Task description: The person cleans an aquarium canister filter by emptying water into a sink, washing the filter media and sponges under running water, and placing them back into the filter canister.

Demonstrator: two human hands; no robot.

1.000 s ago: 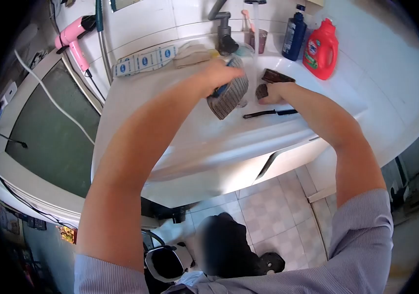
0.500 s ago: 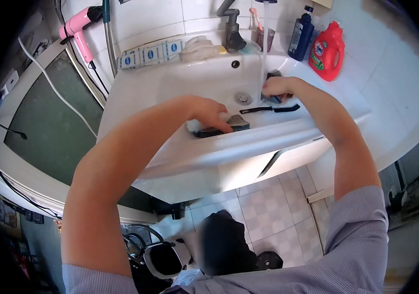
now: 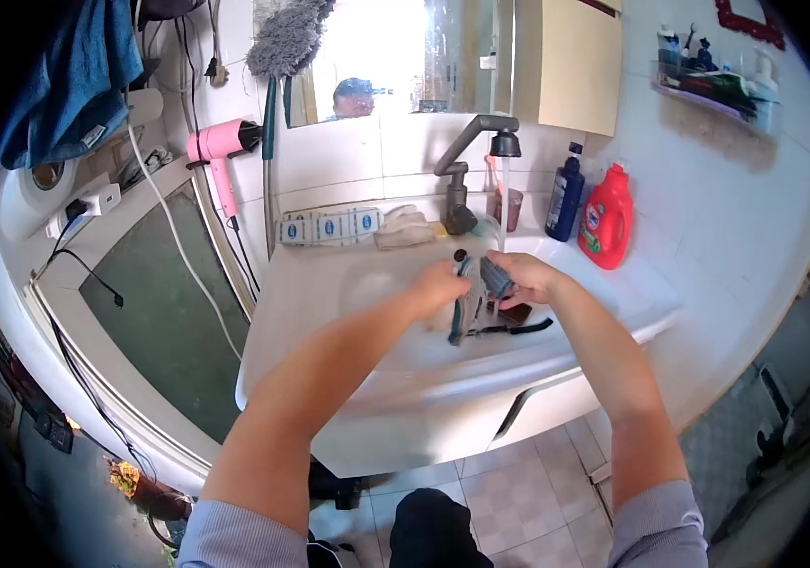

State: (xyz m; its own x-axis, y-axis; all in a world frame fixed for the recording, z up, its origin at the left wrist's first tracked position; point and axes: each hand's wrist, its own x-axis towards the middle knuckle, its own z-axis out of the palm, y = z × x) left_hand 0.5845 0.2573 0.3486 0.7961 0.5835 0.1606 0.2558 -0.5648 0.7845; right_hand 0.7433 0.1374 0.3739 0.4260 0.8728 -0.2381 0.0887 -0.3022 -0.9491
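My left hand is closed on a long flat grey piece with a dark blue edge, held on end over the basin; its kind is unclear. My right hand grips a small grey-blue ridged pad beside the running water. The two held things are close together. Beneath them, a slim black-handled brush lies in the white sink. A dark reddish-brown object shows just under my right hand, partly hidden.
The grey faucet runs at the back. A blue bottle and a red detergent jug stand on the right rim. Gloves and a blue-and-white packet lie on the left ledge. A pink hair dryer hangs left.
The view has tilted up. My left hand has brought the flat grey piece from the front of the basin toward the water, turning it on end near the pad in my right hand.
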